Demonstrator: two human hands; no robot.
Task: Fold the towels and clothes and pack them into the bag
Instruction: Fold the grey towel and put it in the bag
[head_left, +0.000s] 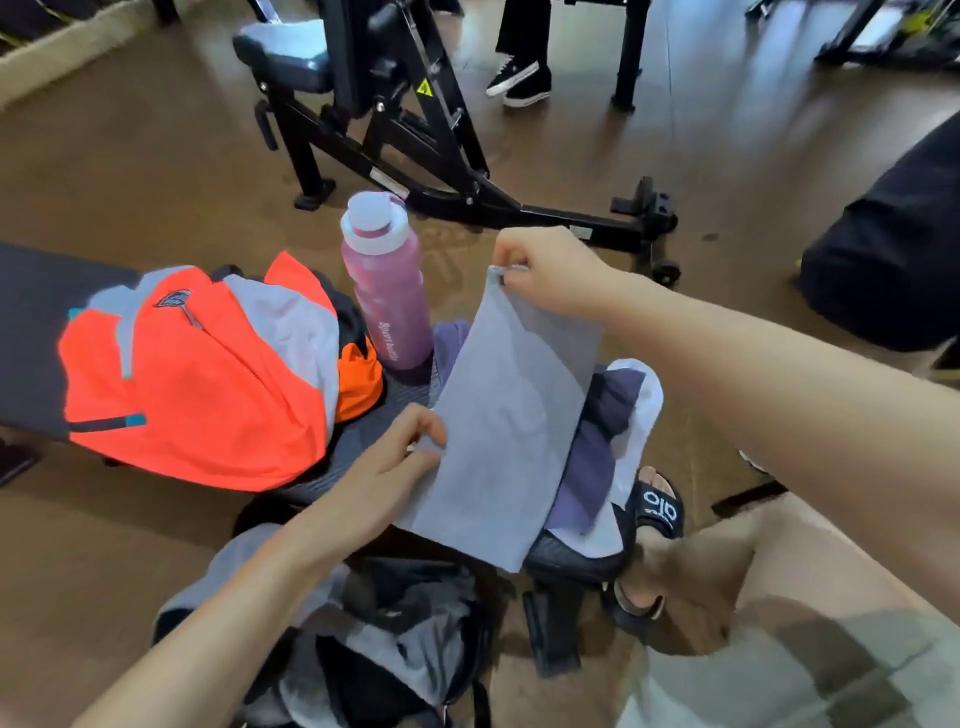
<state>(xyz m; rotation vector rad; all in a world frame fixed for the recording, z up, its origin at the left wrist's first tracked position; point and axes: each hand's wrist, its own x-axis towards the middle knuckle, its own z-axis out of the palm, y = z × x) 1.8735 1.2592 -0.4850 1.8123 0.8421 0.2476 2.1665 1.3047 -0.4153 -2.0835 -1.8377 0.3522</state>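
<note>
A light grey towel (506, 415) hangs stretched between my hands above the bench. My right hand (545, 273) pinches its far top corner. My left hand (402, 457) pinches its near left edge. Under the towel lie purple and white clothes (608, 441) in a loose heap on the bench end. An orange and grey backpack (197, 374) rests on the bench to the left, apart from both hands. A dark open bag (384, 639) with grey cloth inside sits on the floor below my left forearm.
A pink water bottle (387, 291) stands upright on the bench (31, 332) just behind the towel. A black exercise machine (415, 130) stands beyond it. Someone's black shoes (519, 80) are at the far side. My sandalled foot (657, 514) is by the bench.
</note>
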